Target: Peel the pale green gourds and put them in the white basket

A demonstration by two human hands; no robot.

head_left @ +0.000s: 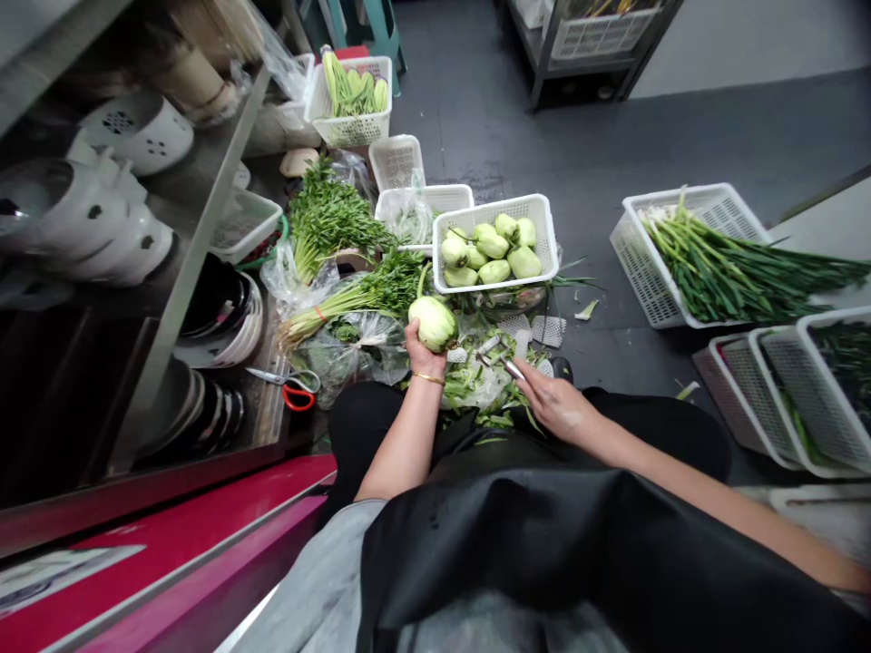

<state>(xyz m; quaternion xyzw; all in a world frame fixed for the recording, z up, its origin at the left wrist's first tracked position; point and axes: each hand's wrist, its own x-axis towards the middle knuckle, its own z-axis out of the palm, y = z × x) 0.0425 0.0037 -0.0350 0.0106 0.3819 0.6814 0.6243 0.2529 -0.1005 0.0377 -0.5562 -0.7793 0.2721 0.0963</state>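
My left hand (425, 355) is closed round the underside of a round, pale green gourd (434, 322). A thin green strip or stem sticks up from the gourd's top. In my right hand (558, 405) is a metal peeler (512, 368), its head pointing left toward the gourd but apart from it. Below both hands, green peelings (480, 388) lie heaped between my knees. Just beyond them stands a white basket (495, 282) holding several pale green gourds (494, 245).
Leafy greens (340, 213) and red-handled scissors (298, 397) lie at left, beside a metal shelf (194, 245) of bowls and pots. A white basket of long green stalks (735, 263) stands at right, near more baskets (776, 390). Another vegetable basket (350, 131) is at the back.
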